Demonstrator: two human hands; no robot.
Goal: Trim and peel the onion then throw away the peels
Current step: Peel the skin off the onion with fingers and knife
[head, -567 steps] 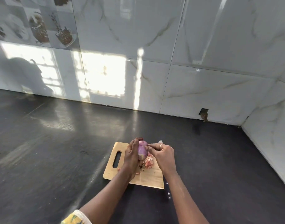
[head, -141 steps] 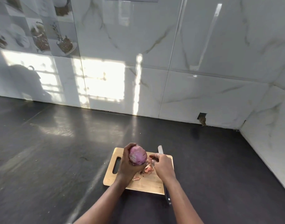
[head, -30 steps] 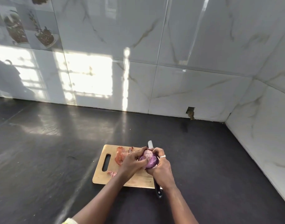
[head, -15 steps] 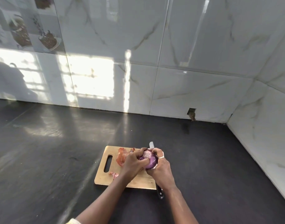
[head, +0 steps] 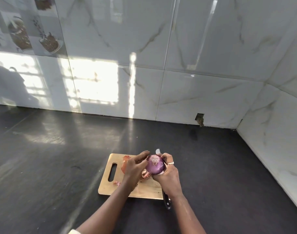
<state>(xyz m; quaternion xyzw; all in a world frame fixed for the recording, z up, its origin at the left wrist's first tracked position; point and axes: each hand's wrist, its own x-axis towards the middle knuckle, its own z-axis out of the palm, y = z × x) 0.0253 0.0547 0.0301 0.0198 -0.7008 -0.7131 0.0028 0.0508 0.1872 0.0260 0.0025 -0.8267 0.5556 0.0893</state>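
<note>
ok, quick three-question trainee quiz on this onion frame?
1. True or false: the right hand grips the black-handled knife.
2. Which hand grips the round purple onion? A left B right C neither
3. Fill in: loose orange-pink peels lie on the ___.
Key: 1 false, the knife lies beneath it on the wooden cutting board; 2 B; 3 wooden cutting board.

bare counter point(head: 60, 166) left, wall point(head: 270, 141) right
</note>
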